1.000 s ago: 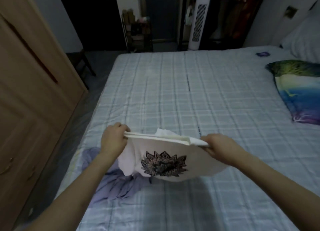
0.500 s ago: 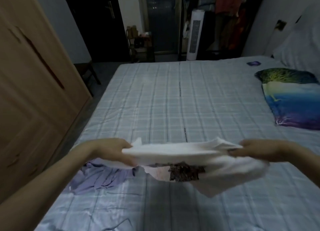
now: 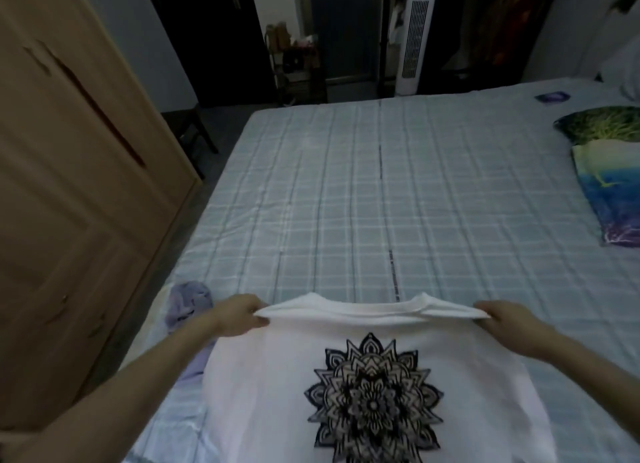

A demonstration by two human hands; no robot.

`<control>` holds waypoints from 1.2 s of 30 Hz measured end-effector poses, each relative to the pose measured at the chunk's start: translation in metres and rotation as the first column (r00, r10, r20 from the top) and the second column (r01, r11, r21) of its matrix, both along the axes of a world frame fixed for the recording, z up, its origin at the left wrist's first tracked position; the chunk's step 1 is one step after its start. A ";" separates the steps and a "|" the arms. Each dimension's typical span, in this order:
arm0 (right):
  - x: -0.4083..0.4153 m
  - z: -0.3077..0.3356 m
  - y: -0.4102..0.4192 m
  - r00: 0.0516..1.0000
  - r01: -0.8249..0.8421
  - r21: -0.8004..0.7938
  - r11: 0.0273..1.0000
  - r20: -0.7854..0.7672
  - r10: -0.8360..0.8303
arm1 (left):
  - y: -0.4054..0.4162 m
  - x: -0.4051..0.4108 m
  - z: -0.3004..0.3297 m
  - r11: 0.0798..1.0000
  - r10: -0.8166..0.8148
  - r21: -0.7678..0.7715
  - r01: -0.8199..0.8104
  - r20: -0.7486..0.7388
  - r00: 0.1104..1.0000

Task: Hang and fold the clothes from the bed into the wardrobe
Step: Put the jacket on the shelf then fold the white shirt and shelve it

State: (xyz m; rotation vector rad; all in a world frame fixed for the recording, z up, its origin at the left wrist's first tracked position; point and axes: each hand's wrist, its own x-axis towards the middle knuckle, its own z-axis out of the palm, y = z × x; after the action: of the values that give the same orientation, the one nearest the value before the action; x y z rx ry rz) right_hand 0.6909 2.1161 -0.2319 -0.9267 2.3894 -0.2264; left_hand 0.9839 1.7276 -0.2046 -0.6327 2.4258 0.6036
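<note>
white mandala-print T-shirt (image 3: pixel 363 369) held taut over the bed's (image 3: pixel 346 202) near edge, print up | left hand (image 3: pixel 239 315) and right hand (image 3: pixel 509 318) each pinch a shoulder corner | step: likely spreading it for folding; next: lay flat | lilac garment (image 3: pixel 188 299) beside left hand | wardrobe (image 3: pixel 69 185) shut, far left

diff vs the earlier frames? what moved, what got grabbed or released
The white T-shirt with the black mandala print was bunched between the hands; now it is spread out, print fully showing. The left hand and right hand have moved further apart, pulling its top edge taut. Nothing taken or let go: both pinch the same shirt. The crumpled lilac garment and colourful pillow stay on the checked bed.
</note>
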 end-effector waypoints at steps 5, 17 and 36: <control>-0.013 -0.042 -0.022 0.987 0.160 -0.014 0.987 -0.031 -0.160 | -0.032 -0.011 -0.076 0.979 0.154 0.158 -0.132 -0.134 0.979; -0.217 -0.126 -0.157 0.802 0.561 0.009 0.828 0.242 -0.546 | -0.179 -0.220 -0.183 0.968 0.159 0.233 -0.096 -0.267 0.951; -0.178 -0.340 -0.204 0.956 0.076 0.031 0.997 -0.285 -0.064 | 0.006 -0.219 -0.326 0.977 -0.208 -0.188 0.098 -0.754 0.623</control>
State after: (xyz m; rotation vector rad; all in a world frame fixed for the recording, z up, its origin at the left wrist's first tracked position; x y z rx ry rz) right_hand 0.5134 1.9121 -0.5720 -0.9076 2.6819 -0.0722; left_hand 0.7645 1.7334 -0.5304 -0.1963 3.3140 0.7578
